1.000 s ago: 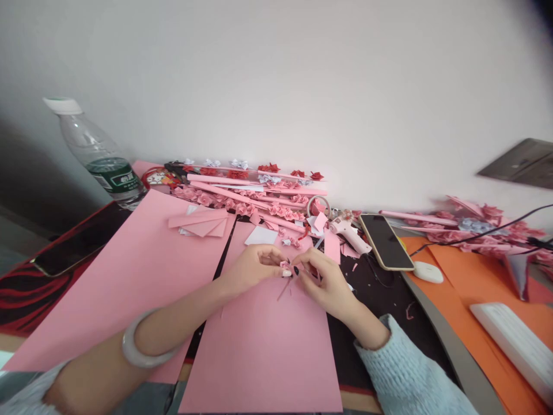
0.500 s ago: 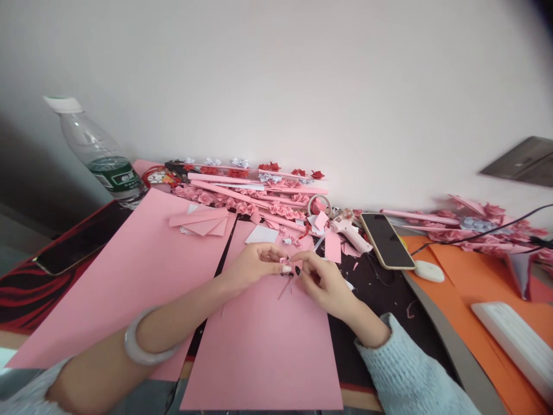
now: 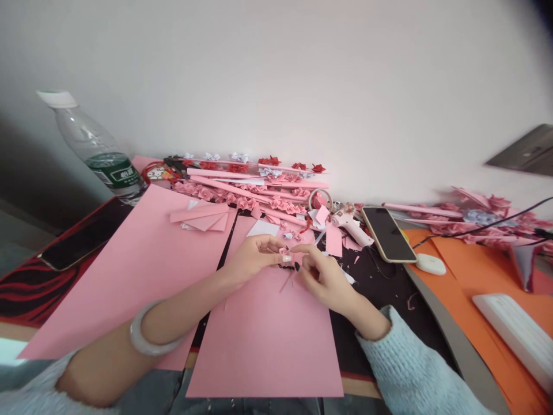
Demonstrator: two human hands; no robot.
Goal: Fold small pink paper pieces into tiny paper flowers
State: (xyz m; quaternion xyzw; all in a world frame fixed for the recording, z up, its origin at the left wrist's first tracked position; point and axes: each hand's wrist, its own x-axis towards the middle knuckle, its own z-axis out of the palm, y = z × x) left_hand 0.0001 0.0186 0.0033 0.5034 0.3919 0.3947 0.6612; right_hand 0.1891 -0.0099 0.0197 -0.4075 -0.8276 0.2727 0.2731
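Between finger and thumb my left hand (image 3: 254, 257) pinches a small pink paper flower (image 3: 283, 251), partly hidden by the fingertips. My right hand (image 3: 322, 275) is at the flower's right side, its curled fingers touching or nearly touching it; whether they grip a part of it I cannot tell. Both hands are over a large pink paper sheet (image 3: 268, 340). A thin strip (image 3: 285, 282) lies or hangs just below the fingertips. Several little pink flowers (image 3: 292, 234) and a white paper square (image 3: 262, 229) lie just beyond the hands.
Long paper stems with flowers (image 3: 242, 202) are piled along the wall. A glue gun (image 3: 352, 227), a phone (image 3: 387, 233) and a white case (image 3: 431, 264) stand right of centre. At left are a water bottle (image 3: 101, 153), a dark phone (image 3: 71, 248) and folded pink papers (image 3: 203, 217).
The camera view has shifted slightly. Both hands stay together at the small flower, with only slight finger movement.
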